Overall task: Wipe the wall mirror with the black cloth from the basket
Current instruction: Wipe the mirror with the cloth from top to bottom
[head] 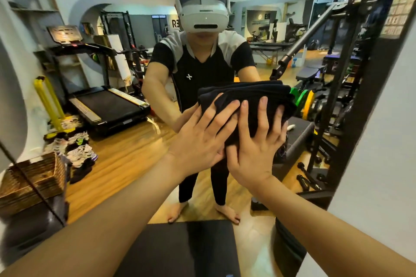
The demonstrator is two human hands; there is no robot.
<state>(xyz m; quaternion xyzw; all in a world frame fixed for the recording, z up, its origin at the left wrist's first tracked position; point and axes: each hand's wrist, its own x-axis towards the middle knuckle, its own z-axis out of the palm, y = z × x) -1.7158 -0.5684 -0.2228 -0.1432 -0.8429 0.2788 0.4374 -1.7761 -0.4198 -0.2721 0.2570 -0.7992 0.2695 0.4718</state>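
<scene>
The wall mirror fills most of the view and reflects a person with a headset and a gym room. A folded black cloth lies flat against the glass at chest height. My left hand presses on the cloth's left part with straight, spread fingers. My right hand presses on its lower right part, fingers straight and spread, right beside the left hand. A woven basket stands at the lower left, in front of the mirror.
The mirror's dark frame runs slanted at the right, with a white wall beyond it. A dark mat or bench lies below my arms. The basket rests on a dark rounded seat.
</scene>
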